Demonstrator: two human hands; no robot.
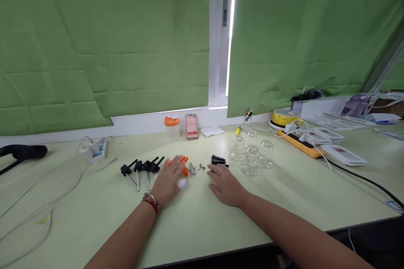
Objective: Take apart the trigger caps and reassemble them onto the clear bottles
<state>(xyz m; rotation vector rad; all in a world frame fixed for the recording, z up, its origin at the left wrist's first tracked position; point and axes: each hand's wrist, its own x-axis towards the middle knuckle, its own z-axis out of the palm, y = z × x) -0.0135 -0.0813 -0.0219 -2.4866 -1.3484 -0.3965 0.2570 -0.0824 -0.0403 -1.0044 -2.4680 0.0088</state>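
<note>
My left hand [167, 181] lies over some orange plastic pieces [184, 165], partly covering them, its fingers stretched out. A small white object [182, 183] shows beside its thumb. My right hand [225, 185] rests with fingers spread at the near edge of some black clip-like pieces [217, 159]. Between the hands lie several silver metal pins [192, 168] and tiny brass-coloured parts [202, 167]. Left of my left hand are several black-headed parts with metal rods [138, 168]. Whatever is under the palms is hidden.
Several clear glass jars [251, 159] stand to the right. At the back are an orange-lidded cup [172, 128], a pink box [192, 127] and a white tissue [212, 131]. A power strip [100, 151] with cables lies left; an orange device [299, 143] lies right.
</note>
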